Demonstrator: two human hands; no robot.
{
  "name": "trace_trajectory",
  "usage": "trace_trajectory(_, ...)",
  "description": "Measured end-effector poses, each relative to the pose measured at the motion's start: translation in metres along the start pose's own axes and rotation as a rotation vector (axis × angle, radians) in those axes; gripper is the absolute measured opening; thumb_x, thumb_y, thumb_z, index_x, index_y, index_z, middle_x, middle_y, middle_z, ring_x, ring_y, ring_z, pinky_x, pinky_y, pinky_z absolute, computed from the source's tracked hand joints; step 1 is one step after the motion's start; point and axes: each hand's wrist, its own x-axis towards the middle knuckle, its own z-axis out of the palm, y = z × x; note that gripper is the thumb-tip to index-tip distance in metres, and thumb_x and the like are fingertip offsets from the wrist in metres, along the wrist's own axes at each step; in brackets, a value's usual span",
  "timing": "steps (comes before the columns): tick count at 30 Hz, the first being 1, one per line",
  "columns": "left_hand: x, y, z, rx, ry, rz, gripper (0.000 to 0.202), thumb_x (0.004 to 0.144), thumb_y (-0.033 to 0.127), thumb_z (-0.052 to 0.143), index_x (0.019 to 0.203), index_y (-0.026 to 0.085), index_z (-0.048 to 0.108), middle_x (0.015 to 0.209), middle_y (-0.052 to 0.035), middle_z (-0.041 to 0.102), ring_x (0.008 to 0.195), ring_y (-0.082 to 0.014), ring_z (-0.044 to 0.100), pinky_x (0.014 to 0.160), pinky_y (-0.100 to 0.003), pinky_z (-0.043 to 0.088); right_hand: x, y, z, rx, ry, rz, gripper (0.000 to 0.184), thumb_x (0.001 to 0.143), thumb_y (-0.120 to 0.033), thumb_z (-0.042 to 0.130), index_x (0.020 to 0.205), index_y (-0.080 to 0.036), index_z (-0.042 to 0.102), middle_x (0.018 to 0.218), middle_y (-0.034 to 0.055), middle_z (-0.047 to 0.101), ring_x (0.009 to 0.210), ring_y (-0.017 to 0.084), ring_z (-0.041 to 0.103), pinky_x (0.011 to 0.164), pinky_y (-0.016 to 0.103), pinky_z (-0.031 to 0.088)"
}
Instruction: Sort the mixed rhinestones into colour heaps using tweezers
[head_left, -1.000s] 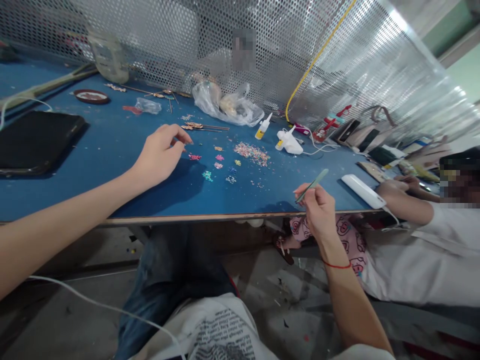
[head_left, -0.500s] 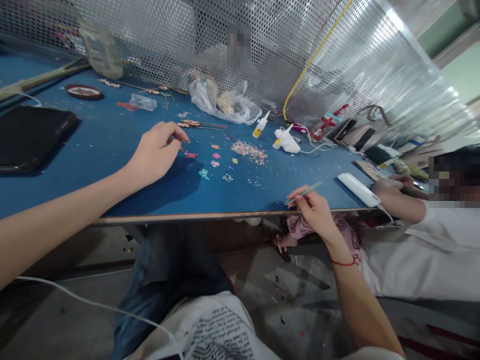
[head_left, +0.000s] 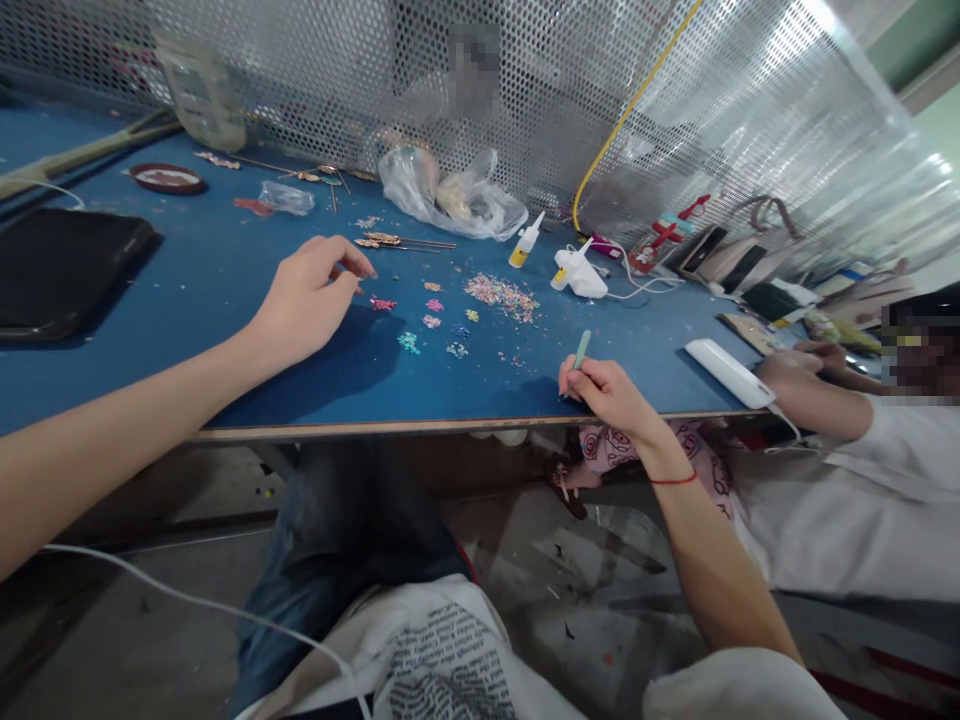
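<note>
We are logging the right hand (head_left: 611,395) pinching a slim green stick (head_left: 580,352) at lower centre right, its long axis nearly upright, top leaning slightly right, above the blue bench (head_left: 225,270). The left hand (head_left: 309,300) is curling half-open, holding nothing visible, just beside pink beads (head_left: 382,303). The shirt lettering (head_left: 442,660) is defeating us.

I can't make out what the tiny pink and blue pieces (head_left: 501,297) really are, and the co-worker's head (head_left: 919,348) is blurred and cut off by the right edge.
</note>
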Motion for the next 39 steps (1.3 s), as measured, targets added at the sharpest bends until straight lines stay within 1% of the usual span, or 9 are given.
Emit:
trace_trajectory(8, 0.0, 0.0, 0.001, -0.001, 0.012, -0.001, 0.024, 0.09, 0.013, 0.046, 0.098, 0.019, 0.068, 0.111, -0.0031, 0.066, 0.077, -0.0109, 0.064, 0.09, -0.03, 0.053, -0.001, 0.006, -0.005, 0.061, -0.096, 0.035, 0.062, 0.095, -0.073, 0.053, 0.065, -0.019, 0.061, 0.056, -0.001, 0.05, 0.05, 0.011, 0.042, 0.051, 0.026, 0.032)
trace_trajectory(11, 0.0, 0.0, 0.0, 0.013, 0.007, 0.003, 0.024, 0.091, 0.012, 0.046, 0.098, 0.018, 0.069, 0.111, -0.0033, 0.066, 0.076, -0.01, 0.062, 0.09, -0.029, 0.053, -0.002, 0.012, -0.006, 0.1, -0.052, 0.05, 0.063, 0.096, -0.075, 0.049, 0.068, -0.019, 0.057, 0.062, -0.0001, 0.051, 0.051, 0.011, 0.042, 0.05, 0.026, 0.033)
trace_trajectory(13, 0.0, 0.001, 0.0, 0.013, 0.007, 0.009, 0.024, 0.091, 0.013, 0.046, 0.098, 0.019, 0.068, 0.111, -0.0031, 0.066, 0.077, -0.0101, 0.063, 0.09, -0.029, 0.053, -0.002, 0.015, -0.005, 0.121, -0.006, 0.056, 0.063, 0.097, -0.077, 0.042, 0.072, -0.02, 0.055, 0.062, -0.0012, 0.048, 0.05, 0.01, 0.039, 0.049, 0.025, 0.031)
trace_trajectory(15, 0.0, 0.001, 0.0, 0.009, 0.007, 0.009, 0.024, 0.091, 0.013, 0.046, 0.097, 0.019, 0.068, 0.109, -0.0028, 0.066, 0.078, -0.0106, 0.064, 0.09, -0.029, 0.053, -0.001, 0.015, -0.005, 0.121, 0.018, 0.059, 0.063, 0.097, -0.077, 0.041, 0.074, -0.02, 0.056, 0.061, -0.0022, 0.046, 0.049, 0.01, 0.037, 0.048, 0.025, 0.029)
trace_trajectory(19, 0.0, 0.002, 0.0, 0.018, 0.006, -0.001, 0.024, 0.09, 0.012, 0.046, 0.097, 0.019, 0.068, 0.108, -0.0024, 0.065, 0.078, -0.0106, 0.064, 0.091, -0.03, 0.053, -0.002, 0.01, -0.004, 0.071, 0.021, 0.045, 0.062, 0.096, -0.076, 0.048, 0.073, -0.019, 0.061, 0.06, -0.0005, 0.052, 0.053, 0.011, 0.043, 0.051, 0.025, 0.034)
trace_trajectory(22, 0.0, 0.004, -0.001, 0.029, -0.004, -0.006, 0.025, 0.09, 0.013, 0.045, 0.097, 0.019, 0.068, 0.11, -0.003, 0.065, 0.079, -0.011, 0.065, 0.092, -0.03, 0.054, -0.003, 0.007, -0.003, 0.035, 0.025, 0.036, 0.063, 0.095, -0.076, 0.048, 0.072, -0.02, 0.063, 0.06, 0.0005, 0.055, 0.053, 0.012, 0.047, 0.052, 0.026, 0.037)
trace_trajectory(26, 0.0, 0.003, 0.0, 0.031, -0.014, -0.007, 0.025, 0.091, 0.014, 0.045, 0.098, 0.019, 0.068, 0.112, -0.0036, 0.065, 0.081, -0.012, 0.066, 0.094, -0.032, 0.054, -0.004, 0.007, -0.001, -0.005, 0.036, 0.011, 0.062, 0.096, -0.075, 0.047, 0.071, -0.02, 0.062, 0.06, 0.0014, 0.056, 0.052, 0.013, 0.048, 0.052, 0.027, 0.037)
trace_trajectory(32, 0.001, -0.002, 0.001, 0.019, -0.008, 0.02, 0.024, 0.091, 0.016, 0.046, 0.098, 0.02, 0.068, 0.111, -0.0035, 0.066, 0.082, -0.0126, 0.066, 0.093, -0.032, 0.054, -0.004, 0.006, -0.001, -0.04, -0.014, -0.056, 0.062, 0.098, -0.072, 0.046, 0.067, -0.021, 0.061, 0.061, 0.0015, 0.057, 0.052, 0.014, 0.047, 0.054, 0.028, 0.035)
trace_trajectory(39, 0.0, 0.0, 0.0, 0.016, -0.005, 0.002, 0.024, 0.091, 0.012, 0.046, 0.098, 0.018, 0.068, 0.111, -0.0029, 0.066, 0.079, -0.0093, 0.065, 0.09, -0.028, 0.053, -0.002, 0.002, -0.002, -0.054, -0.062, -0.097, 0.058, 0.102, -0.064, 0.046, 0.066, -0.02, 0.06, 0.063, 0.0013, 0.058, 0.054, 0.013, 0.047, 0.058, 0.028, 0.035)
